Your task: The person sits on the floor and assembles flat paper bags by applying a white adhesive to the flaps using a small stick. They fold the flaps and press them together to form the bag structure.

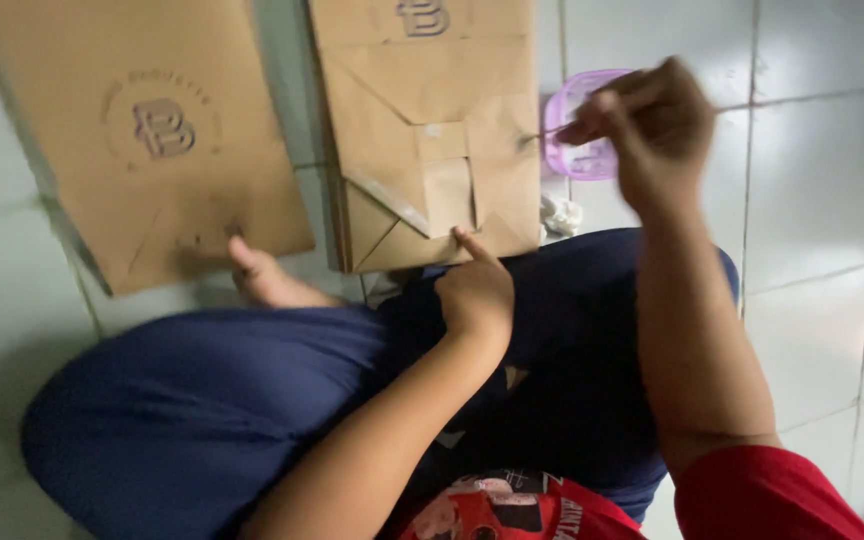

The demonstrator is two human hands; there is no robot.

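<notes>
1. My left hand [474, 290] is mostly curled, with one finger stretched out and its tip pressing the near edge of the folded bag [432, 130].
2. My right hand [652, 125] is raised to the right of that bag, fingers pinched together on a thin stick [544, 133]; its tip points left at the bag's right edge.
3. The folded bag is brown paper, lying flat on the floor just beyond my knees, its bottom flaps folded into triangles around a small square panel, a dark round stamp at its far end.
4. A second bag [142, 130], also brown paper, lies to the left, tilted, with a round dark stamp in the middle. My bare foot [267, 280] touches its near edge.
5. A small purple tub [577, 125] sits on the pale tiled floor [812, 200] behind my right hand, partly hidden by it.
6. A bit of white crumpled stuff [560, 214] lies just near of the tub, beside the folded bag.
</notes>
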